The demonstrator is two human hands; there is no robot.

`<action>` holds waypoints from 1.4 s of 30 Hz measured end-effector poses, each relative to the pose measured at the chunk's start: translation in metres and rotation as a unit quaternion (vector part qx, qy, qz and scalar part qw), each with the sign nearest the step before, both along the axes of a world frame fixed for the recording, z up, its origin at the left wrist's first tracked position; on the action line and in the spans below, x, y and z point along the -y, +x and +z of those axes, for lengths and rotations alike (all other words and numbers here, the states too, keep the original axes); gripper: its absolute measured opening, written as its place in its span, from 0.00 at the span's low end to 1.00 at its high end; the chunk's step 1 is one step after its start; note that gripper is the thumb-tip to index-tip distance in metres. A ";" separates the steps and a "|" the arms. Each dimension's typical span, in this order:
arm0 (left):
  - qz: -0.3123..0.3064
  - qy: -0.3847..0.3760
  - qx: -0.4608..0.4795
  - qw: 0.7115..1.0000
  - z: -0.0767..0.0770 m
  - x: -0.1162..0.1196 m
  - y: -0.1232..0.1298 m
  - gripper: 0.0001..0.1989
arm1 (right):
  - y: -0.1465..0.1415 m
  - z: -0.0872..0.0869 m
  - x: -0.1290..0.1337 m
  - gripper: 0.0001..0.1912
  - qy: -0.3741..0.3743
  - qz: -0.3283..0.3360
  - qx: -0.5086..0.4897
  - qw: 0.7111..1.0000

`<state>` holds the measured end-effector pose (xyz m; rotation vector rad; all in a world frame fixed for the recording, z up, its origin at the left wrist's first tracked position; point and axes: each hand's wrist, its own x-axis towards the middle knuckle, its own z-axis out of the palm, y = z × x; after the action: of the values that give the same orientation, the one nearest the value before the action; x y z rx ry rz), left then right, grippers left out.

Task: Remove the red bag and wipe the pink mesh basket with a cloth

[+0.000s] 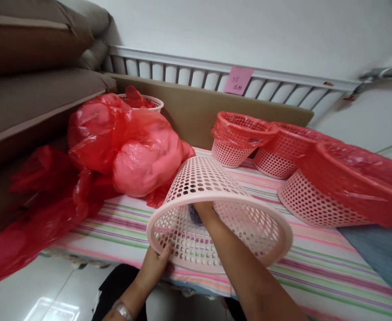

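A pale pink perforated plastic wastebasket point(209, 178) lies on its side, its wide mouth facing me. My left hand point(161, 261) grips the lower left of its rim, thumb at the inside and the other fingers mostly hidden. My right arm reaches into the mouth. Inside, my right hand point(203, 207) is partly hidden by the basket's wall and presses a dark grey cloth point(195, 216) against the inner side. Left of the basket sit stuffed red plastic bags point(145, 156).
Several pink baskets lined with red bags point(232, 149) stand at the right. Another basket point(157, 104) is behind the bags. Striped cloth point(125, 227) covers the surface. Brown cushions point(32, 93) are stacked at the left. A pink note point(238, 80) hangs on the radiator point(182, 76).
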<state>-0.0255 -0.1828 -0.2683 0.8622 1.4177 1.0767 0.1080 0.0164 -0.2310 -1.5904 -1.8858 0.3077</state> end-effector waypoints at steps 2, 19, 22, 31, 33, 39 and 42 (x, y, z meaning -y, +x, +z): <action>0.004 0.001 -0.002 1.000 0.000 0.000 0.001 0.28 | 0.002 0.003 0.012 0.23 0.002 -0.006 0.044 0.999; 0.002 0.057 -0.023 0.998 -0.005 0.000 0.003 0.22 | 0.023 0.001 0.201 0.17 -0.096 0.052 0.294 0.949; 0.003 0.054 -0.019 0.998 -0.006 0.000 0.003 0.22 | 0.023 0.003 0.200 0.18 -0.100 0.058 0.294 0.949; -0.011 0.013 -0.015 1.000 -0.005 -0.001 0.003 0.30 | 0.004 0.007 0.108 0.18 -0.097 -0.004 0.284 0.954; -0.007 0.007 -0.012 1.000 -0.004 -0.001 0.003 0.28 | 0.000 0.008 0.076 0.19 -0.096 -0.005 0.253 0.963; -0.027 -0.002 0.020 0.999 -0.004 -0.001 0.001 0.25 | -0.010 0.006 0.011 0.20 -0.008 -0.002 0.095 0.995; -0.035 0.003 0.059 0.998 -0.005 -0.001 0.006 0.26 | -0.005 0.005 0.002 0.22 0.004 0.002 0.060 0.998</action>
<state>-0.0194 -0.1822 -0.2732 0.8337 1.2787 1.0628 0.1031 0.0142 -0.2260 -1.6330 -1.9771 0.2100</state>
